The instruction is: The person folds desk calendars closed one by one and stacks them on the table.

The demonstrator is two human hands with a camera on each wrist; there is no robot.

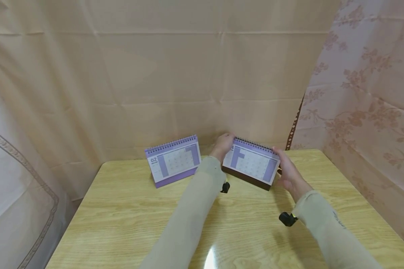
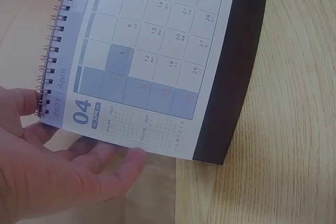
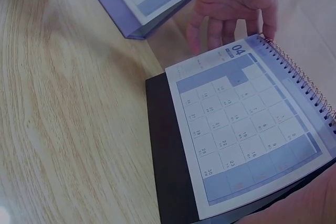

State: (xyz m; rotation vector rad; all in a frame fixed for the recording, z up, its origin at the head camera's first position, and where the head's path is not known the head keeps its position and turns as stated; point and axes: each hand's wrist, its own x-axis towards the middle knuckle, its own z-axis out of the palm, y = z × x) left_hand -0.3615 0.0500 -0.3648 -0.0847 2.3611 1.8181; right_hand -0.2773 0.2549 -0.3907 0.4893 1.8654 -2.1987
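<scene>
A desk calendar (image 1: 250, 158) with a dark brown base stands on the table, its page reading April, 04, in the left wrist view. At its left side is my left hand (image 1: 223, 145), one digit on the end of the spiral binding and the others around the side edge (image 2: 68, 171). My right hand (image 1: 289, 173) holds the opposite side, with the thumb by the top corner; in the right wrist view only part of this hand (image 3: 304, 203) shows. A second desk calendar (image 1: 175, 160), purple-based and showing 02, stands to the left, touched by neither hand.
The wood-grain table (image 1: 121, 224) ends at a beige curtain (image 1: 155, 74) just behind both calendars. A pink flowered curtain (image 1: 373, 93) hangs along the right side, and a pale cloth with a patterned border (image 1: 20, 179) hangs at the left.
</scene>
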